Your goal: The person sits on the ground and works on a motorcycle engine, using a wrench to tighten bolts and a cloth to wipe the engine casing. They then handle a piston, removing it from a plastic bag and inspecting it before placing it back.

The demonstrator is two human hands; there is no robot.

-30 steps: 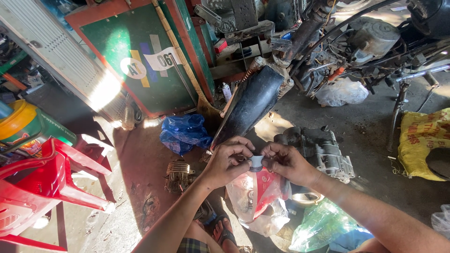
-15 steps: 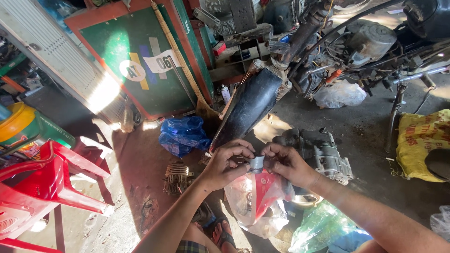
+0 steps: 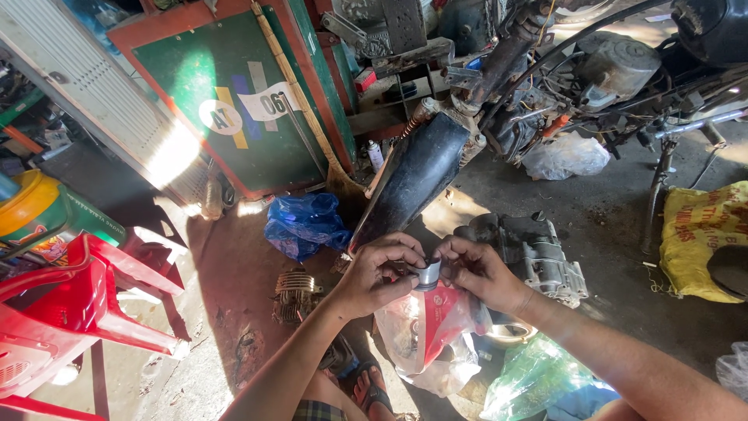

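Both hands meet at the middle of the view over a small, short, silvery metal cylinder [image 3: 426, 274], which looks like an engine piston. The left hand [image 3: 379, 274] closes its fingertips on the cylinder from nine o'clock, and the right hand [image 3: 477, 270] pinches it from three o'clock, so the part sits held between the two, clear of the ground. Hanging just below it, at six o'clock, is a crumpled clear plastic bag with a red printed panel [image 3: 427, 331], seemingly caught under the same fingers. A grey cast-metal engine case [image 3: 538, 257] lies on the stained concrete floor [image 3: 234, 312] at three o'clock, a finned metal cylinder block [image 3: 296, 295] at nine o'clock, a blue plastic bag [image 3: 305, 224] at ten o'clock, and a long black motorcycle cover [image 3: 413, 183] leans at twelve. A red plastic chair [image 3: 74, 312] stands far out at nine o'clock. The risk, as I judge it, is a slip: the grip is fingertip only, and oily metal with slick plastic beneath could let the cylinder drop onto the hard floor and get dented, or roll off among the clutter.
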